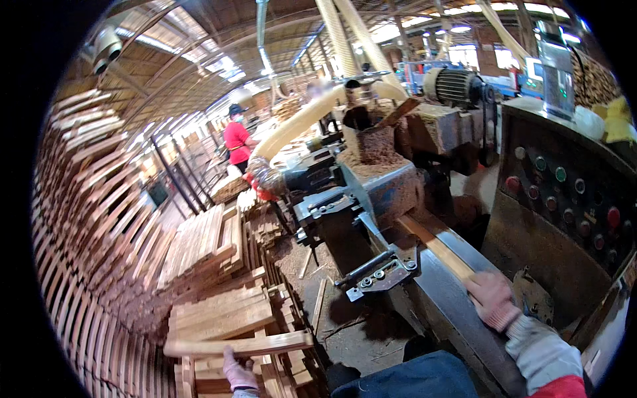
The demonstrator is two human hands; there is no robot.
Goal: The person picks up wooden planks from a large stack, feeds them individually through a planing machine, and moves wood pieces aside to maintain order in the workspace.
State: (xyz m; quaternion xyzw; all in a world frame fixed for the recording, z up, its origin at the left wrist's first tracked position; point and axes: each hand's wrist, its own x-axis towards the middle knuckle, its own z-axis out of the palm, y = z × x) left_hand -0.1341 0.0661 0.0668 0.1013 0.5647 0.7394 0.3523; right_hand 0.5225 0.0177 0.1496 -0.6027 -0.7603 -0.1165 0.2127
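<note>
the far end of the wooden strip [438, 249] is hidden inside the machine housing [397, 192], ahead of the right hand [490, 300], and its near end is covered by that hand. the fingers curl over this end; whether they grip or only press, i cannot tell. the strip lies on the metal bed [458, 312], its long axis running from the right hand forward and to the left, into the housing.

the left hand [239, 371], its wrist cut off by the lower edge, touches the near side of a loose board [279, 343]; how far its fingers close is hard to make out. that board points left to right, crosswise before the hand, over a board stack [219, 312]. right of the right hand, the control panel [564, 192] has small, unclear markings.
</note>
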